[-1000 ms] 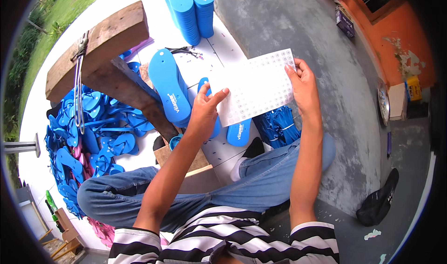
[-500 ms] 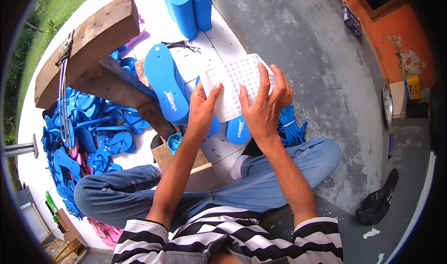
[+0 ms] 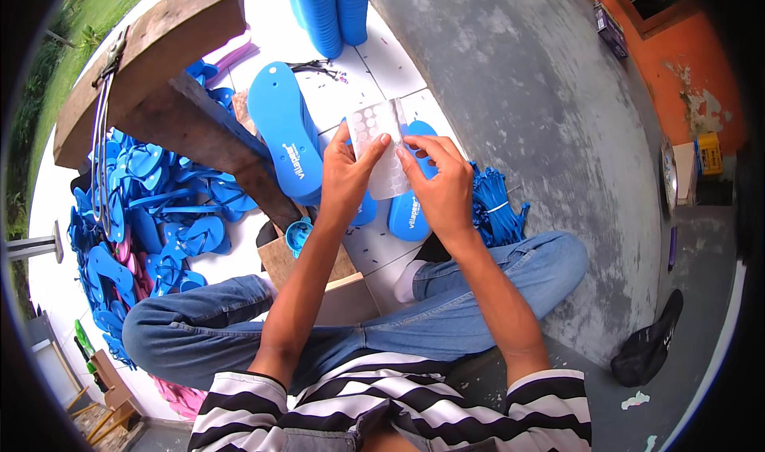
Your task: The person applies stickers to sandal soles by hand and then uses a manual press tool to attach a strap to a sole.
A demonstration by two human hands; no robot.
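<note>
We hold a white, folded sheet of small round stickers [image 3: 381, 145] up between both hands, above the white tiled floor [image 3: 374, 77]. Its long axis runs away from us, nearly upright in the view, and it sits straight ahead of the chest, shared about evenly by the two hands. Our left hand [image 3: 344, 182] clasps the sheet's left edge, thumb behind and forefinger laid across the dotted face. Our right hand [image 3: 441, 187] closes on the right edge, fingertips pinching near the fold. A second ago the sheet was spread wide and lay crosswise, with the hands well apart; now it is narrow and the hands nearly touch.

Just beneath lie two blue foam sandal soles [image 3: 410, 205], and a third, larger blue sole [image 3: 285, 133] leans against a weathered wooden beam [image 3: 151, 61]. Stacks of blue soles [image 3: 327, 5] stand farther off, a heap of blue strapped sandals [image 3: 151, 213] lies to our left, and a bundle of blue straps [image 3: 496, 209] lies beside our right knee.
</note>
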